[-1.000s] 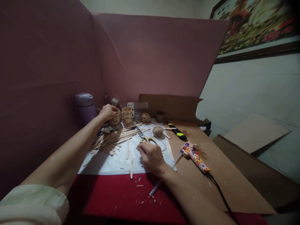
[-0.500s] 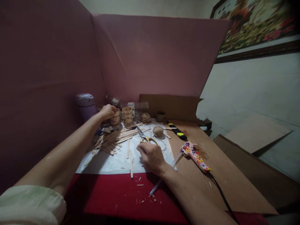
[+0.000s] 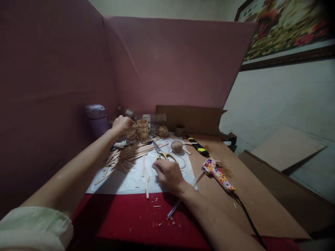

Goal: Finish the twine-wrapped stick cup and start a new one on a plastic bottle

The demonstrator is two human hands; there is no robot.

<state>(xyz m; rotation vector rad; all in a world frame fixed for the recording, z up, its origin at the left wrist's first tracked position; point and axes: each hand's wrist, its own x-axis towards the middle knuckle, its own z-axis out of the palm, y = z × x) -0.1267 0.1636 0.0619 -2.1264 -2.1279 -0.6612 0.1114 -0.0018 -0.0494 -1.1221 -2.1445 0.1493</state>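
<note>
My left hand [image 3: 123, 124] reaches to the back of the table and closes round a small cup [image 3: 131, 134] built of wooden sticks. A second stick cup [image 3: 142, 129] stands just right of it. My right hand [image 3: 169, 175] rests palm down on the white paper [image 3: 123, 183], fingers loosely curled, touching nothing I can name. Gold-handled scissors [image 3: 163, 154] lie just beyond its fingertips. A heap of loose wooden sticks [image 3: 125, 156] covers the paper between my hands.
A purple flask [image 3: 96, 118] stands at the back left. Two twine balls [image 3: 176, 146] [image 3: 162, 131], a black and yellow cutter [image 3: 197, 145] and a flowered glue gun [image 3: 217, 173] with its cord lie to the right. Pink boards wall the back and left.
My left hand has shifted the stick cup slightly right, closer to the second cup. The right hand has stayed where it was.
</note>
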